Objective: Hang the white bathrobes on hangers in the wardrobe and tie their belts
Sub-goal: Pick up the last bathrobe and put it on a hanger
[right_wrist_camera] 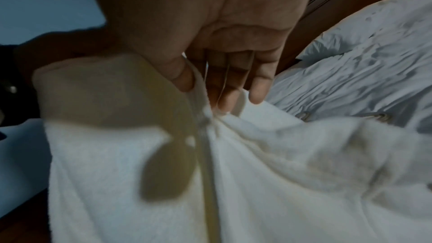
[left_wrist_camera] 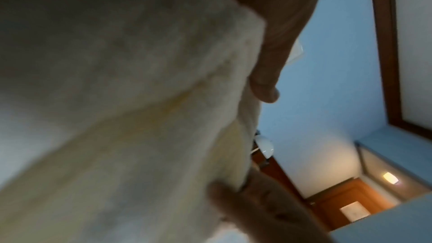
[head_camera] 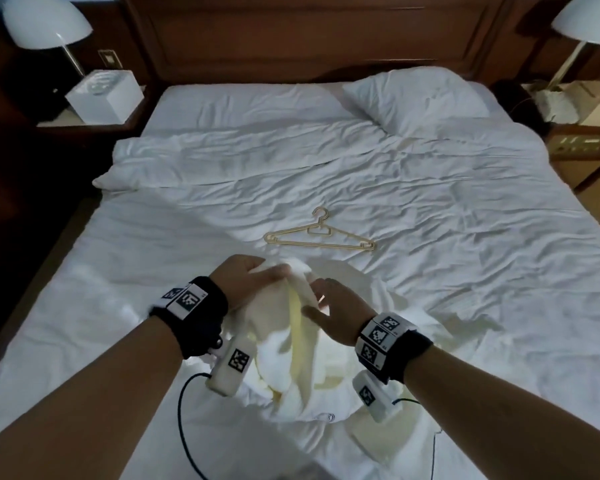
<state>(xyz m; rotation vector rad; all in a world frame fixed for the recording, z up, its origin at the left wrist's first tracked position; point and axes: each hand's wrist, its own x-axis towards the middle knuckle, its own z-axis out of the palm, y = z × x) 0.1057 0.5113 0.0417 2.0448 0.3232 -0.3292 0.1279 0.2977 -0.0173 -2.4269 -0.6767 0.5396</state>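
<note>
A white bathrobe lies bunched on the near part of the bed, with its top fold lifted between my hands. My left hand grips that raised fold from the left, thumb over the cloth edge. My right hand pinches the robe's edge between thumb and fingers from the right. A yellowish band runs down the fold. A gold wire hanger lies flat on the duvet just beyond my hands; parts of the hanger show in the right wrist view. No wardrobe or belt can be made out.
The bed has a rumpled white duvet and a pillow at the far right, against a dark wooden headboard. White lamps stand on nightstands either side. A black cable trails from my left wrist.
</note>
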